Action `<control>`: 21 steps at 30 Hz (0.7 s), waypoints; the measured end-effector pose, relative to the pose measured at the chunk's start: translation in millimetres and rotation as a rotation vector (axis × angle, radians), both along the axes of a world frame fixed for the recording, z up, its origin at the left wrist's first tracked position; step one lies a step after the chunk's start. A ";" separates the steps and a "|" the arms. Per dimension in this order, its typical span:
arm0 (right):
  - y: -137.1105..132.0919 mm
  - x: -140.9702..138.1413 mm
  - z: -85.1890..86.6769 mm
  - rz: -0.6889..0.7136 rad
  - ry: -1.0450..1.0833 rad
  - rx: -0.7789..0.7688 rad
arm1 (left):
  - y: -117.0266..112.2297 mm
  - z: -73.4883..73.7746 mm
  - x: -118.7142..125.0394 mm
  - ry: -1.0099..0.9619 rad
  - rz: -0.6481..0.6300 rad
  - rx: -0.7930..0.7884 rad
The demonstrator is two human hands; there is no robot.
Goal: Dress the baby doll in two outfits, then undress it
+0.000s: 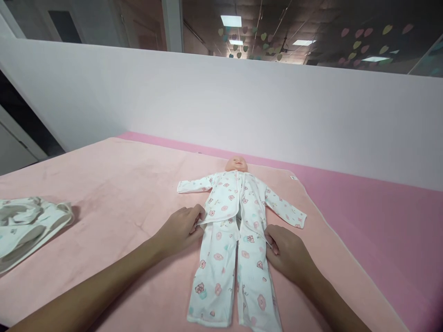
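Observation:
A baby doll (237, 163) lies on its back with its head toward the wall. It wears a white printed baby shirt (224, 196) with the sleeves spread out, and matching baby trousers (218, 263) reach toward me. My left hand (185, 226) pinches the shirt's lower hem at the left side. On the opposite side, my right hand (285, 249) has its fingers closed on the shirt's other lower corner. The front panels meet near the middle and part slightly at the bottom. Any hands or feet of the doll are hidden by the cloth.
A pink blanket (114, 184) lies under the doll, over a brighter pink surface (374, 221). At the far left rests a folded white cloth item (31, 228). A low white wall (221, 101) stands behind, with glass above it.

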State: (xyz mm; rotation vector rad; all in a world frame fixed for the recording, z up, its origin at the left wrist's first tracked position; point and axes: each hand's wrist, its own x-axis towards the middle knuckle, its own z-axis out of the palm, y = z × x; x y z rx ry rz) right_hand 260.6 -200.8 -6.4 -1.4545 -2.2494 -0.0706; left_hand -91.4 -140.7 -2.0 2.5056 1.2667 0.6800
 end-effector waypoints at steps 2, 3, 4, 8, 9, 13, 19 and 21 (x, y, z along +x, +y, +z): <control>-2.3 2.4 5.7 0.040 0.056 -0.046 | 0.2 0.2 -1.0 0.012 -0.009 0.000; -4.0 2.7 9.7 0.051 0.096 -0.054 | 0.1 0.8 -1.5 0.014 -0.017 0.004; -5.6 2.2 14.6 0.054 0.143 -0.051 | -0.3 2.0 -1.8 0.009 -0.025 0.011; -4.2 -11.3 39.8 0.018 0.288 -0.039 | -2.0 12.5 5.2 -0.085 -0.079 0.088; -0.5 -17.1 46.7 0.016 0.283 -0.057 | -1.6 16.4 9.9 -0.110 -0.100 0.110; 23.6 -41.3 69.0 0.029 0.090 -0.165 | 6.9 32.8 38.9 -0.088 -0.171 0.152; 39.0 -66.0 68.1 -0.008 -0.171 -0.186 | 20.7 42.1 77.7 0.167 -0.078 0.182; 37.1 -71.2 61.7 -0.024 -0.203 -0.158 | 21.4 40.2 82.5 0.210 -0.075 0.199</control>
